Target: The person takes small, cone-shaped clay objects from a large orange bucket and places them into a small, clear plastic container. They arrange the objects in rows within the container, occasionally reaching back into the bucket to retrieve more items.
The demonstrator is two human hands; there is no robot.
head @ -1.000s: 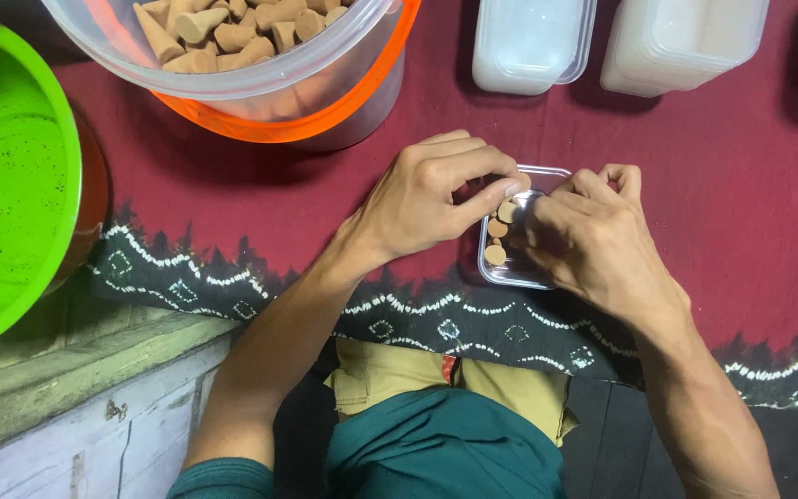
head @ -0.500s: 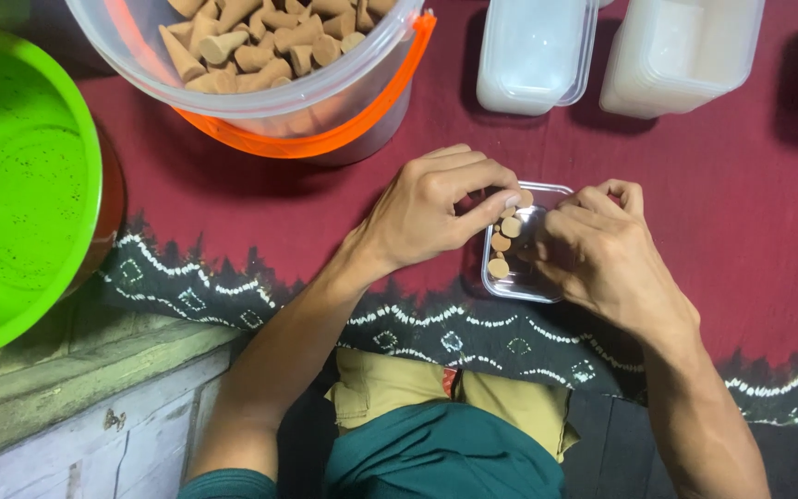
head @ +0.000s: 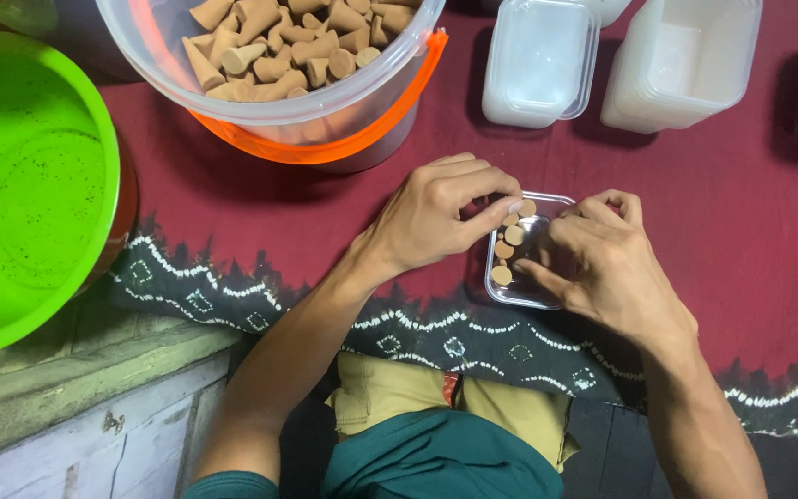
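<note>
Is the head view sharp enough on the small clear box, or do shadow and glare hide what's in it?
Head view: small clear box in focus, tan cones inside it distinct; left hand and right hand shade its middle; mild sheen on the green bowl; top-right corner dark.

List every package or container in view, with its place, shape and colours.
Small clear box: centre, rectangular, between both hands, brown cones inside.
Clear bucket: top, round, orange band, full of brown cones.
Green bowl: left, round.
Translucent white boxes: top right, rectangular, empty; taller stack beside.
</note>
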